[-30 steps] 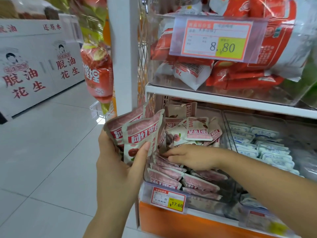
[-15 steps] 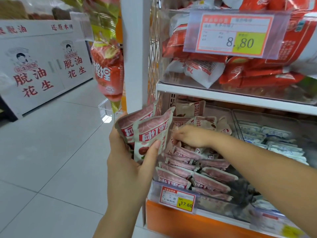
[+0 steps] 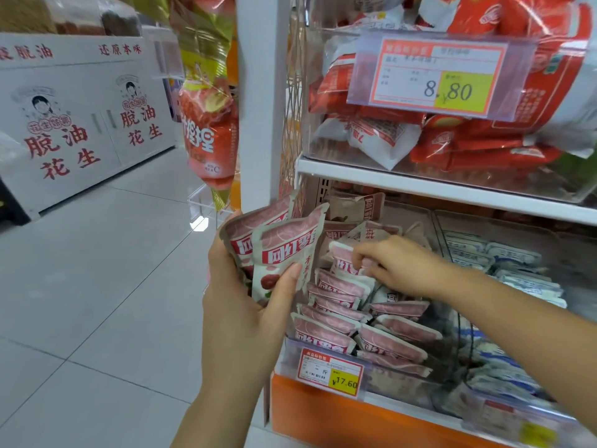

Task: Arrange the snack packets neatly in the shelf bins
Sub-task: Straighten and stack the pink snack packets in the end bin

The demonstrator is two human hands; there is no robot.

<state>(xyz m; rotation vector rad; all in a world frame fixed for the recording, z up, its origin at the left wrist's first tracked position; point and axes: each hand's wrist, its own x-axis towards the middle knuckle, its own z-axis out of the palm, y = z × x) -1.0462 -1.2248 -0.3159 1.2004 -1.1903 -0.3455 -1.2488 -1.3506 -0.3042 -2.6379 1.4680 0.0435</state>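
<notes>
The step in hand appears to be collecting loose pink packets from the bin [image 3: 326, 352] so they can be reset in even rows. To do it well, take one packet at a time by its top edge, keep the printed face forward, and add it square to the stack already held, so the stack can go back in as one aligned block behind the price tag [image 3: 330, 372]. The left hand [image 3: 245, 305] is held upright just outside the bin's left edge, thumb pressed across the front of a fan of two or more pink packets [image 3: 284, 250], fingers behind them. The right hand [image 3: 400, 265] reaches in from the right, forearm angled down and across, fingertips pinched on the top of a single packet [image 3: 342, 258] standing in the middle of the bin. The hands are near each other but not touching. The remaining packets [image 3: 365, 321] lie overlapping toward the bin front.
</notes>
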